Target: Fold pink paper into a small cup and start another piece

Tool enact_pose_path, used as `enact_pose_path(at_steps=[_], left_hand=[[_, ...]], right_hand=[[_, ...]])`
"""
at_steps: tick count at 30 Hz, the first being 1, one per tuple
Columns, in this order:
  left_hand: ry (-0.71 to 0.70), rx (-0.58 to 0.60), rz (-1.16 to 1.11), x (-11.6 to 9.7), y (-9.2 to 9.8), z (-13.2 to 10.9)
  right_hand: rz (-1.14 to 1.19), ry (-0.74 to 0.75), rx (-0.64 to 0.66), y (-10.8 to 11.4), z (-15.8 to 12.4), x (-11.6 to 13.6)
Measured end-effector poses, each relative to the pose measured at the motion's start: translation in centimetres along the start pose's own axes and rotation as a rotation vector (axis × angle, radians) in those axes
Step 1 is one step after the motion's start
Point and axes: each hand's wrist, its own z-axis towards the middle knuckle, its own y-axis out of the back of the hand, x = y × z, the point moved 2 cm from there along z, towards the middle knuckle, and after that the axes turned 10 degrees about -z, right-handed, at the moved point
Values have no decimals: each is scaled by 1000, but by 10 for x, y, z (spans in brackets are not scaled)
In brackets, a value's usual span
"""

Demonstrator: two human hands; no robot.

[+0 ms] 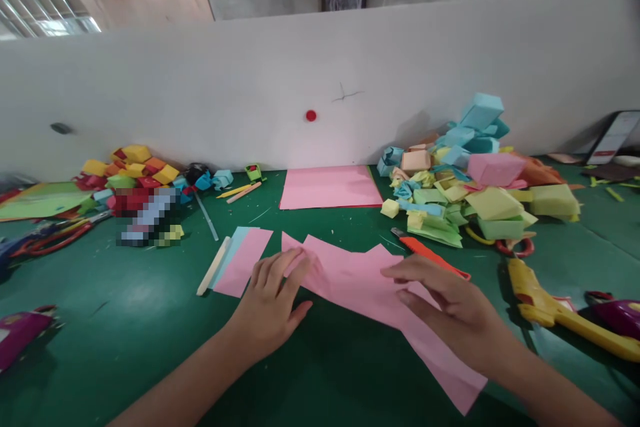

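Observation:
A creased, cut sheet of pink paper [357, 280] lies in front of me, with notched upper edges and a long strip angling down to the lower right. On its left end rest the fingertips of my left hand [273, 297], thumb held apart. Over the right part, my right hand [450, 310] has its thumb and fingers apart and hides some of the paper. Left of the sheet are a smaller pink piece [245, 263], a blue strip under it, and a pale stick [214, 265]. Behind my right hand lies an orange utility knife [434, 256].
A pink paper stack [331, 187] lies by the white partition [225, 93]. Folded paper boxes are piled at right [495, 170] and left [135, 165]. Yellow [545, 307] and purple [25, 333] glue guns flank the green table, with scissors [65, 237] at left.

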Motion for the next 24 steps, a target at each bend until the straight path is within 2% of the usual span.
enact_pose_path(at_steps=[3,5,7,9,13,18,24], left_hand=[[-92,-177,18,-3,5,-2],[-141,-256,22,-5,10,-3],[-174,-292,43,-8,14,-3],[-167,-281,66,-9,17,-3],[-116,-99,4,-4,15,-1],[-162,125,-137,0,10,0],[-218,337,-300,-7,7,6]], right_hand=[[22,266,12,-5,-3,14],[34,434,51,-8,-4,25],[54,533,108,-11,-4,36],[83,549,172,-15,-2,45],[147,392,228,-26,4,48],[194,125,307,-40,5,35],[191,-123,273,-49,6,19]])
